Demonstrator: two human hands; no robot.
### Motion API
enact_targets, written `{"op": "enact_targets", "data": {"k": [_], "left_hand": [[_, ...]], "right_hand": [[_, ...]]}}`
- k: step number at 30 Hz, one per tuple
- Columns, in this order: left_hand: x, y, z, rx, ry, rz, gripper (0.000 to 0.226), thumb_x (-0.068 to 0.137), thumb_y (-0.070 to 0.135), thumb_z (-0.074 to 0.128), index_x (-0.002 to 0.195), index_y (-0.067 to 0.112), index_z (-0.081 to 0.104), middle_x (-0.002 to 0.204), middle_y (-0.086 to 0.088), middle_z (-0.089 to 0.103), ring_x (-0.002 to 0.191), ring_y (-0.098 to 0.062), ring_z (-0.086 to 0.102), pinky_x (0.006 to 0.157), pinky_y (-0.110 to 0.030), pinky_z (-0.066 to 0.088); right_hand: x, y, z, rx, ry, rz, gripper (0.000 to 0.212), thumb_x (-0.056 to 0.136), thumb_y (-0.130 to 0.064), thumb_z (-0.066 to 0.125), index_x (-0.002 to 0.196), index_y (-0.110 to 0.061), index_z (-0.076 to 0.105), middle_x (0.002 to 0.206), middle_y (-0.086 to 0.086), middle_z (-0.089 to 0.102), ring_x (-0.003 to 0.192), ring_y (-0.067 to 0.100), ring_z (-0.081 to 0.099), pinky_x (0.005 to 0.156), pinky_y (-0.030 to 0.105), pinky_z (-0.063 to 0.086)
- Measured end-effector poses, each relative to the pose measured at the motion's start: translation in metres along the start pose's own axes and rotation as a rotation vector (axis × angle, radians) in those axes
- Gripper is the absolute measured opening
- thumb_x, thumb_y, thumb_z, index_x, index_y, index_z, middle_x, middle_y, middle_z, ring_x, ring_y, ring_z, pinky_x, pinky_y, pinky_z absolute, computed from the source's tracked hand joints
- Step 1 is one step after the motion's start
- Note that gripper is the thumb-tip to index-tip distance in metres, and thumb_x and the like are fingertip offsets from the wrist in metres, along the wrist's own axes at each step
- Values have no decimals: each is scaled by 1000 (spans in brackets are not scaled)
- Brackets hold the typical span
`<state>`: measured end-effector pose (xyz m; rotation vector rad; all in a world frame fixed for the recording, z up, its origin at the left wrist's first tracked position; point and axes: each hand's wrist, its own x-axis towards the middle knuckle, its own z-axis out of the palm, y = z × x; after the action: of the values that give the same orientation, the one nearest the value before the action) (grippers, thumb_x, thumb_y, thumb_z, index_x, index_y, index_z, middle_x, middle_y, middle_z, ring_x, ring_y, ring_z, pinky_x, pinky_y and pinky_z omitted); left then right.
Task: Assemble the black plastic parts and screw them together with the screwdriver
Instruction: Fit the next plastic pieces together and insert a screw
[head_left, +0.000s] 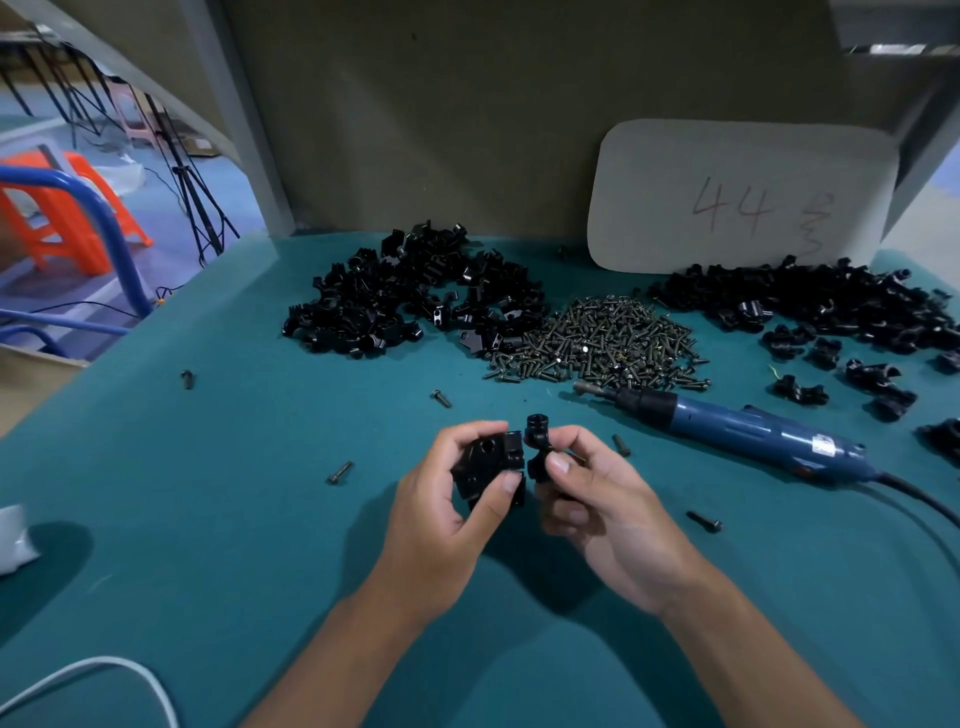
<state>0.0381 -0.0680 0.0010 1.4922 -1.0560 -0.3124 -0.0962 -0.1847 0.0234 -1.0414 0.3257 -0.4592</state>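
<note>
Just above the teal counter (260, 467), in front of my chest, I hold the two black plastic parts almost touching. My left hand (447, 499) grips the blockier part (485, 462), thumb on its near face and fingers curled over the top; a round hole faces up at me. My right hand (587, 499) pinches the smaller part (537, 441), its ring-shaped end pointing up and away. The small part lies directly right of the block, so I judge the mating is a short sideways push, right into left. The screwdriver (727, 426) lies on the counter to my right, tip pointing left toward the screw pile (602, 338), nearer my right hand.
</note>
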Motion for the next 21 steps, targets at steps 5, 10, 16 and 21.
{"op": "enact_targets", "data": {"k": [5,10,16,21], "left_hand": [[-1,0,0,-20,-24,-11,25,90,48,60,115,44,56,103,10,70,92,-21,69,80,-43,57],[1,2,1,-30,8,-2,23,90,50,57,111,41,58,105,9,65,96,-20,65,84,-40,54],[3,6,0,-42,-25,24,29,93,43,57,120,37,62,115,11,67,111,-18,65,92,-23,49],[4,7,0,-19,-33,60,26,94,40,57,118,33,64,111,9,65,108,-20,64,88,-19,47]], "right_hand": [[2,5,-4,-170,-2,-86,18,84,-25,77,99,-31,71,70,-8,28,60,5,35,59,19,36],[4,8,-9,-378,33,-170,27,77,-42,78,103,-40,71,69,-13,27,63,7,31,66,27,34],[5,12,-11,-433,36,-177,46,71,-63,82,108,-39,69,72,-6,23,65,13,26,67,34,29],[5,12,-12,-445,32,-190,45,71,-64,82,106,-39,69,71,-8,23,65,11,27,67,32,31]]}}
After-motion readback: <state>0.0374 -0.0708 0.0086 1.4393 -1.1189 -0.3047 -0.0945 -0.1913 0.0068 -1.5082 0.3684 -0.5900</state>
